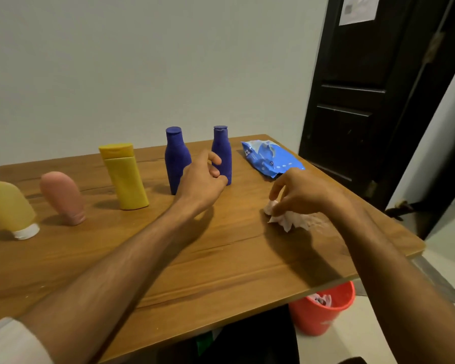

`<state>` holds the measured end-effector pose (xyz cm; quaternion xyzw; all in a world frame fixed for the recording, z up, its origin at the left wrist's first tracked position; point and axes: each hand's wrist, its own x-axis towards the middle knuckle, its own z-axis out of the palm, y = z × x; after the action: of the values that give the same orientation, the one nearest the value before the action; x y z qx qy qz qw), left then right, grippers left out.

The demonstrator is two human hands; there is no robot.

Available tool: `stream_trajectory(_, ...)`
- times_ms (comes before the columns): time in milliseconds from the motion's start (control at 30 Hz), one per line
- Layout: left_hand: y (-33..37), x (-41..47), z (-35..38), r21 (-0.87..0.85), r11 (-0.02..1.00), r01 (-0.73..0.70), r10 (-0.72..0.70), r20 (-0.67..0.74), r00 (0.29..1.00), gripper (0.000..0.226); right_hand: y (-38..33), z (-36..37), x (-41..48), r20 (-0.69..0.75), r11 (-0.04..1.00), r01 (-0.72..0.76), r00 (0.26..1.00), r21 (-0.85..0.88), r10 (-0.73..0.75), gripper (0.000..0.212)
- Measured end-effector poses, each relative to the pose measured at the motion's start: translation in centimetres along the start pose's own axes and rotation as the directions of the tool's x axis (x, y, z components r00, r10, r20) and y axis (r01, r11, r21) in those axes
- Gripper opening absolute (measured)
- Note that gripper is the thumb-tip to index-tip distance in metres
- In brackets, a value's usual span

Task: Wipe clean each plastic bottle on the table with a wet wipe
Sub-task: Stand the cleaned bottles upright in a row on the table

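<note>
Bottles [124, 177] smooth plastic, rounded, on grainy wooden desk [221, 264] beyond left hand [202, 179], loosely curled, empty; right hand [300, 190] pinches crumpled white wipe [290, 220]; pale wall [142, 61] behind.

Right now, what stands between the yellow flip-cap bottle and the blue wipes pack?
Head view: two upright bottles, the left blue bottle and the right blue bottle, with the left hand in front of them. The right hand pinches the wet wipe.
</note>
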<state>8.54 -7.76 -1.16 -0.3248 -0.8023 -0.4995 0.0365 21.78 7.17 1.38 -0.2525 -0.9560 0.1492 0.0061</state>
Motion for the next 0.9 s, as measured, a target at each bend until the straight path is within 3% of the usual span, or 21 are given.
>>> stream_trajectory(267, 2.4, 4.3, -4.0, 0.175, 0.973, -0.152, 0.169, -0.089, 0.982, 0.028, -2.7, -3.8, 2.6, -0.223, 0.986, 0.067, 0.974, 0.154, -0.031, 0.025)
stream_trajectory(333, 3.0, 5.4, -5.0, 0.197, 0.965, -0.173, 0.196, -0.106, 0.975, 0.029, -2.7, -4.3, 3.6, -0.183, 0.987, 0.036, 0.983, 0.155, -0.008, 0.03)
stream_trajectory(533, 3.4, 6.9, -6.0, 0.173, 0.973, -0.15, 0.173, -0.128, 0.977, 0.03, -2.2, -2.7, 4.8, 0.113, 0.991, -0.121, 0.987, 0.06, 0.114, 0.033)
stream_trajectory(733, 3.1, 6.8, -5.0, 0.167, 0.977, -0.13, 0.149, -0.103, 0.984, 0.028, -1.2, -1.0, 5.2, 0.145, 0.986, -0.163, 0.975, -0.032, 0.166, 0.037)
stream_trajectory(900, 3.1, 6.7, -4.4, 0.178, 0.977, -0.114, 0.131, -0.086, 0.988, 0.027, -0.8, -1.0, 4.8, 0.135, 0.97, -0.207, 0.965, -0.13, 0.224, 0.027)
